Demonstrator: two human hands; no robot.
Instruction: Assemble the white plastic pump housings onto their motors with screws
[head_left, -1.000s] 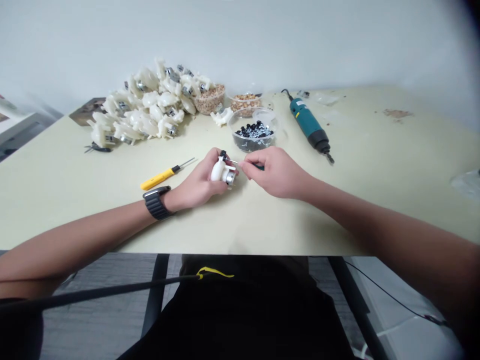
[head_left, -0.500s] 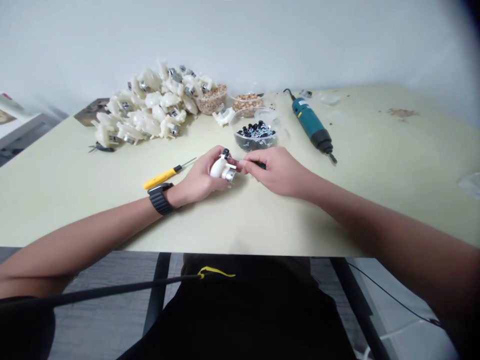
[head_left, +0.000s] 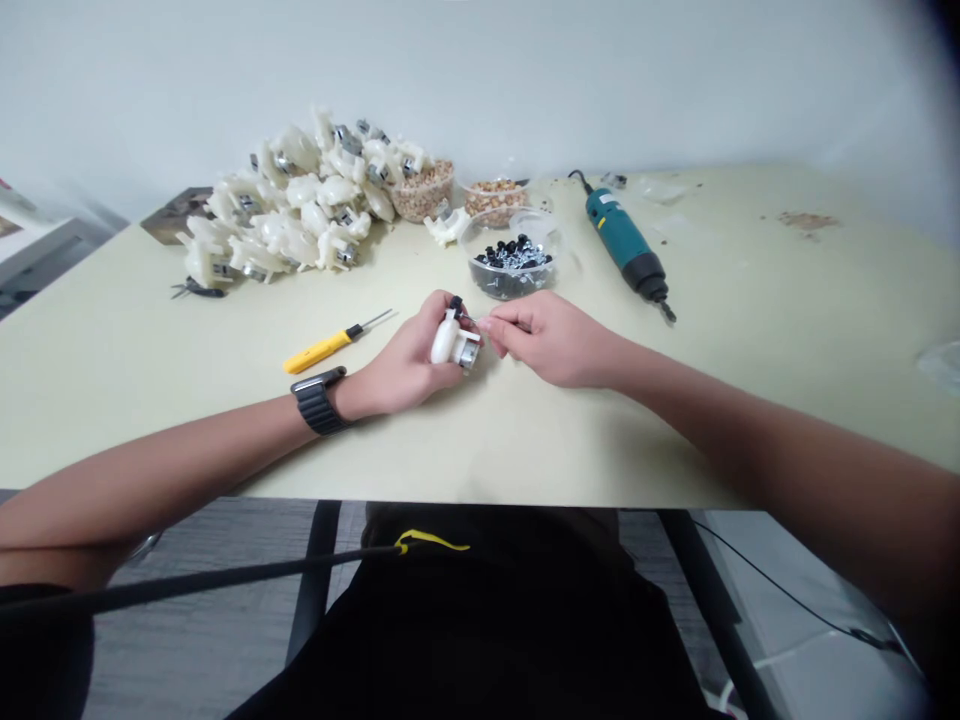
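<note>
Centrally, left hand (head_left: 409, 365) – white part (head_left: 445, 342), open tabletop (head_left: 480, 440) nearer.

There are three tubs (head_left: 511, 275), two hands (head_left: 409, 365), one yellow screwdriver (head_left: 322, 351), one power tool (head_left: 625, 243) and one watch (head_left: 317, 402). The piled white parts (head_left: 289, 235) overlap uncountably.

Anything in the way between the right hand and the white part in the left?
Nothing visible blocks it. Only the thin tool in the right hand spans the gap to the white part. The clear bowl sits beyond the hands; the yellow screwdriver lies off to the left.
</note>
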